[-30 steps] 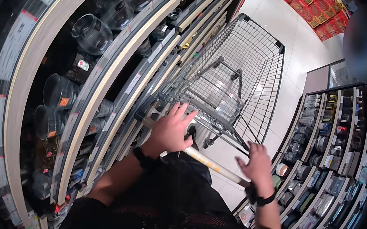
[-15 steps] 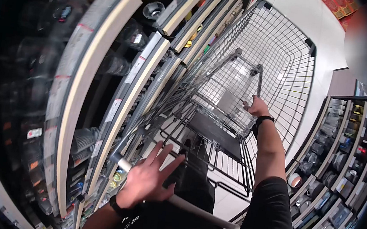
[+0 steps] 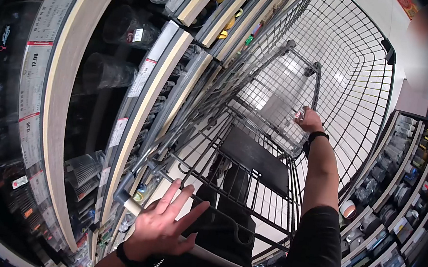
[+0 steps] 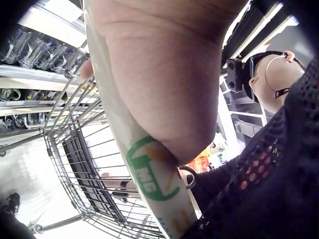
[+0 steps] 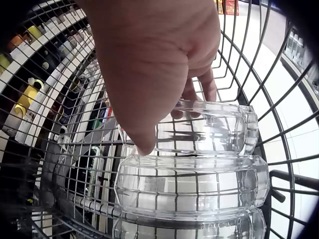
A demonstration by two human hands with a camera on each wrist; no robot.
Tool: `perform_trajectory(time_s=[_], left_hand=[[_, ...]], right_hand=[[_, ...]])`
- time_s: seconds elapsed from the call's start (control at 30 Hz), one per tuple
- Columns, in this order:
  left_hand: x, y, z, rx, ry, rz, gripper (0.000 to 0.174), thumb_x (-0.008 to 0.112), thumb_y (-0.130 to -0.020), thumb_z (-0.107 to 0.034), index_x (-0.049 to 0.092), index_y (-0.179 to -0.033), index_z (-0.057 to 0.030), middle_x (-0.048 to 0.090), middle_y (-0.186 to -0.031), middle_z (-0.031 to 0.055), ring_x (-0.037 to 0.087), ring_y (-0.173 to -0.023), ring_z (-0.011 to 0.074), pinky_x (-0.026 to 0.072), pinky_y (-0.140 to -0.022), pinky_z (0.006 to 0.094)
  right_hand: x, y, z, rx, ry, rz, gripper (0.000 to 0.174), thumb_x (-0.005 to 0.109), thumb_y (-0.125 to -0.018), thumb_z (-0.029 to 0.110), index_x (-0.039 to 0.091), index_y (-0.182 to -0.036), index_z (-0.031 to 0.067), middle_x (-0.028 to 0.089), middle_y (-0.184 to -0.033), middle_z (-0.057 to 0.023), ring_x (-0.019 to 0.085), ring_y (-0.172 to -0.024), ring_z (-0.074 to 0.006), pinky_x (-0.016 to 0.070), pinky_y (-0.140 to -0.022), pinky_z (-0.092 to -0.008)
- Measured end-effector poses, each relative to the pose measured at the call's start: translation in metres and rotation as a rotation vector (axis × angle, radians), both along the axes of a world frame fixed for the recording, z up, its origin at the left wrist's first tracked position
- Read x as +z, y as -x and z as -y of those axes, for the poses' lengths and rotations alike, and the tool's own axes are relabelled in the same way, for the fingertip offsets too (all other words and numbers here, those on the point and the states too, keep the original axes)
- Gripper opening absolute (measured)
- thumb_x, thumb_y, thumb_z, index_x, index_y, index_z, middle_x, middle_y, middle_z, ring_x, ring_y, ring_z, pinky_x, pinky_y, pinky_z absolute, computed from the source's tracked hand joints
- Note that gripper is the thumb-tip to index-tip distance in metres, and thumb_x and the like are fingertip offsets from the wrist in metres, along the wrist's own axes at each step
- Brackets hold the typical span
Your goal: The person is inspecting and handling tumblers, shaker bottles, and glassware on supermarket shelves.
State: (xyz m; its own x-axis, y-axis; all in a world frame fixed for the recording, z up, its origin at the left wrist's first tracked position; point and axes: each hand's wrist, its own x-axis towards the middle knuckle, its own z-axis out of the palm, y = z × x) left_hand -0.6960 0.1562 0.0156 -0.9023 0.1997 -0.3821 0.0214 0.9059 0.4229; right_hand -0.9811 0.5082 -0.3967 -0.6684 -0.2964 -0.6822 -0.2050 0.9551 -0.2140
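Observation:
My right hand [image 3: 309,121] reaches down into the wire shopping cart [image 3: 391,89]. In the right wrist view its thumb and fingers grip the top one of several clear glass containers [image 5: 219,130], thumb on the near side, fingertips beyond the rim. More clear glass containers [image 5: 189,186] of the same shape lie directly against it. My left hand [image 3: 160,227] rests on the pale cart handlebar [image 3: 134,207], fingers stretched forward over it. In the left wrist view the palm lies against the handlebar, beside a green round logo [image 4: 152,172].
A dark flap [image 3: 256,157] lies across the cart's near end. Close on the left, shelves [image 3: 65,112] hold glassware and carry price labels [image 3: 31,98]. More shelves [image 3: 374,197] with small goods stand on the right. The wearer's dark-clothed legs are below the handlebar.
My right hand has left the handlebar and gone forward and down into the cart. The left hand has stayed at the handlebar. The view has moved closer over the cart.

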Motion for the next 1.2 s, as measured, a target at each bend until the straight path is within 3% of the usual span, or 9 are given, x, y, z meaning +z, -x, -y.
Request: perform_trajectory(time_s=[0.27, 0.5, 0.6, 0.73, 0.9, 1.0, 1.1, 1.17, 1.2], left_hand=[[0.001, 0.004, -0.002, 0.024, -0.039, -0.041, 0.069, 0.077, -0.065, -0.032, 0.065, -0.132, -0.0245, 0.054, -0.140, 0.0173, 0.053, -0.131, 0.0436, 0.0621, -0.076, 0.0432], [0.000, -0.007, -0.003, -0.021, 0.020, -0.048, 0.076, 0.073, -0.071, -0.036, 0.055, -0.144, -0.0228, 0.041, -0.154, 0.0164, 0.040, -0.142, 0.0382, 0.0604, -0.081, 0.0405], [-0.008, -0.012, 0.001, -0.026, -0.045, -0.142, 0.078, 0.074, -0.072, -0.037, 0.053, -0.145, -0.0206, 0.039, -0.155, 0.0193, 0.040, -0.142, 0.0412, 0.0598, -0.082, 0.0430], [-0.013, -0.019, 0.007, 0.094, -0.309, -0.307, 0.085, 0.078, -0.081, -0.036, 0.039, -0.151, -0.0074, 0.038, -0.151, 0.0273, 0.041, -0.139, 0.0455, 0.0454, -0.107, 0.0482], [0.039, -0.003, -0.006, 0.288, -0.537, -0.463, 0.102, 0.086, -0.075, -0.027, 0.028, -0.151, 0.0057, 0.040, -0.148, 0.0274, 0.043, -0.137, 0.0425, 0.0438, -0.108, 0.0467], [0.034, -0.006, -0.006, 0.392, -0.932, -0.527, 0.109, 0.089, -0.074, -0.022, 0.019, -0.154, 0.0032, 0.049, -0.138, 0.0220, 0.054, -0.125, 0.0306, 0.0473, -0.102, 0.0413], [0.055, -0.024, -0.002, 0.461, -1.346, -0.497, 0.090, 0.084, -0.076, -0.010, 0.032, -0.149, -0.0049, 0.056, -0.125, 0.0107, 0.060, -0.108, 0.0173, 0.0532, -0.090, 0.0352], [0.067, -0.047, 0.016, 0.446, -1.391, -0.372, 0.087, 0.082, -0.076, -0.008, 0.034, -0.148, -0.0056, 0.056, -0.121, 0.0084, 0.060, -0.106, 0.0153, 0.0534, -0.088, 0.0337], [0.073, -0.057, 0.025, 0.417, -1.436, -0.235, 0.083, 0.080, -0.077, -0.006, 0.035, -0.147, -0.0064, 0.056, -0.118, 0.0061, 0.060, -0.103, 0.0134, 0.0537, -0.085, 0.0323]], right_hand=[[0.047, 0.016, 0.019, -0.084, 0.273, -0.307, 0.070, 0.071, -0.085, 0.043, 0.051, -0.128, -0.0082, 0.067, -0.107, -0.0307, 0.066, -0.103, -0.0439, 0.0525, -0.090, -0.0474], [0.201, 0.049, 0.079, -0.264, 0.627, -0.460, 0.069, 0.074, -0.084, 0.045, 0.059, -0.123, -0.0097, 0.072, -0.102, -0.0270, 0.071, -0.098, -0.0387, 0.0555, -0.086, -0.0419], [0.297, 0.035, 0.105, -0.306, 0.724, -0.504, 0.061, 0.077, -0.082, 0.042, 0.063, -0.116, -0.0071, 0.073, -0.095, -0.0220, 0.073, -0.088, -0.0306, 0.0568, -0.079, -0.0377], [0.406, -0.027, 0.137, -0.367, 0.980, -0.454, 0.048, 0.080, -0.083, 0.031, 0.064, -0.111, -0.0055, 0.071, -0.086, -0.0095, 0.067, -0.075, -0.0131, 0.0551, -0.071, -0.0296], [0.500, -0.131, 0.187, -0.420, 1.219, -0.262, 0.043, 0.081, -0.084, 0.019, 0.063, -0.114, -0.0062, 0.067, -0.084, -0.0019, 0.061, -0.073, -0.0042, 0.0511, -0.065, -0.0216], [0.528, -0.185, 0.219, -0.424, 1.299, -0.172, 0.043, 0.081, -0.084, 0.018, 0.064, -0.115, -0.0066, 0.070, -0.087, -0.0040, 0.063, -0.075, -0.0044, 0.0534, -0.067, -0.0222], [0.551, -0.225, 0.242, -0.394, 1.254, -0.209, 0.057, 0.083, -0.082, 0.022, 0.060, -0.125, -0.0060, 0.073, -0.094, -0.0090, 0.069, -0.081, -0.0108, 0.0577, -0.074, -0.0267], [0.558, -0.245, 0.249, -0.272, 1.274, -0.494, 0.073, 0.085, -0.079, 0.025, 0.051, -0.136, -0.0046, 0.072, -0.109, -0.0167, 0.072, -0.092, -0.0185, 0.0586, -0.081, -0.0311], [0.559, -0.251, 0.247, -0.141, 1.270, -0.584, 0.078, 0.082, -0.080, 0.024, 0.044, -0.143, -0.0030, 0.059, -0.134, -0.0245, 0.069, -0.109, -0.0259, 0.0566, -0.090, -0.0358]])
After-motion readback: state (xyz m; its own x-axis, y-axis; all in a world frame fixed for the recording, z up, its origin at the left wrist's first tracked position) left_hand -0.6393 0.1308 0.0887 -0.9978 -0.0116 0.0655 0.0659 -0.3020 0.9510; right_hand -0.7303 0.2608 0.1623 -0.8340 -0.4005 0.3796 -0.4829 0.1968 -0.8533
